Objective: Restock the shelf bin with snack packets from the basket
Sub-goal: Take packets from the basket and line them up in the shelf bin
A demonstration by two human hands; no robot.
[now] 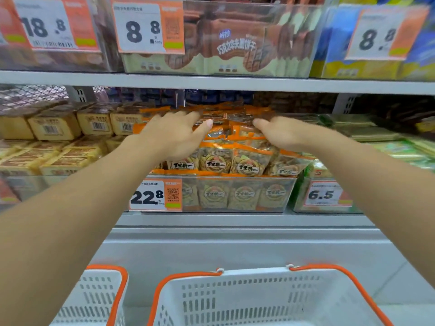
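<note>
- While both arms reach over the clear shelf bin [237, 196], the left hand [175, 135] and right hand [280, 134] lie flat, fingers extended, on the heaped orange snack packets [235, 158], grasping nothing.
- Step, as I judge it: levelling the pile.
- Next: fetch more from the white basket [259, 300] below, contents unseen.

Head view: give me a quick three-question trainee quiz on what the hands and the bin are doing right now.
1. True or false: both hands hold packets lifted clear of the bin.
2. Which price tag is on the bin under the hands: A 6.5, B 22.8, C 18.8?
3. What colour are the basket handles?

Key
1. False: left hand and right hand lie flat, fingers straight, on the orange snack packets piled in the clear bin.
2. B, price tag.
3. Orange, basket.
</note>
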